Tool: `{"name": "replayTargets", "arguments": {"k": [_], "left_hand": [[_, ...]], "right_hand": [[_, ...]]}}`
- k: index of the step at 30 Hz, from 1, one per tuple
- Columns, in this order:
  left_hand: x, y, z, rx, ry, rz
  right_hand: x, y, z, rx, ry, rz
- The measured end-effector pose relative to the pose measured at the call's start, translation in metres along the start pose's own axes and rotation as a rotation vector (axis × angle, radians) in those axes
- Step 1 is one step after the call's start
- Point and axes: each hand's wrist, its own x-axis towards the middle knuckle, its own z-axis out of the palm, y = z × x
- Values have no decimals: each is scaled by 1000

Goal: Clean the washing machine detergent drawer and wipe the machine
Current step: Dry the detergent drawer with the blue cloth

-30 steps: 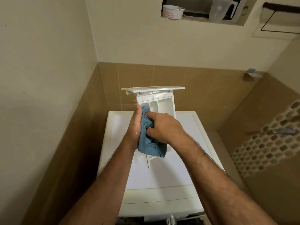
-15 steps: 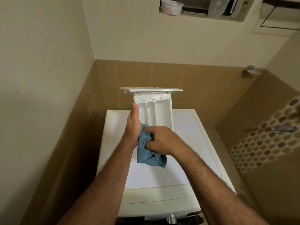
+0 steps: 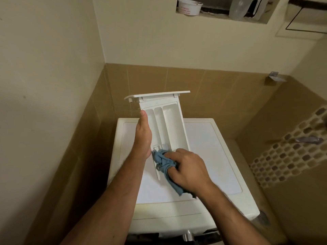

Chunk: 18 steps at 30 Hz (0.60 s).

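Observation:
A white detergent drawer point(image 3: 167, 121) is held up above the washing machine point(image 3: 212, 147), front panel at the far end, its three compartments facing me. My left hand point(image 3: 143, 137) grips its left side, thumb along the edge. My right hand point(image 3: 190, 167) holds a bunched blue cloth point(image 3: 163, 160) against the drawer's near end. The cloth's tail hangs down below the hand. The white machine top lies under both hands.
The machine stands in a corner between a cream and brown tiled wall on the left and behind. A wall niche above holds a white tub point(image 3: 189, 6) and a clear jug point(image 3: 238, 7). A metal tap point(image 3: 308, 139) sticks out from the mosaic wall at right.
My right hand has dragged the blue cloth down the drawer from its far compartments to its near end. The compartments are now uncovered. My left hand keeps its grip.

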Motion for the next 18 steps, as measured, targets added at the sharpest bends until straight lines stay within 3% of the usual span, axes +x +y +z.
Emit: {"name": "replayTargets", "arguments": {"k": [8, 13, 18], "left_hand": [[-22, 15, 13, 9, -58, -25], [-29, 16, 18, 47, -92, 129], [-25, 12, 8, 70, -57, 164]], "right_hand": [[52, -6, -50, 1, 296, 77], [68, -19, -43, -123, 203, 69], [70, -28, -45, -248, 53, 83]]}}
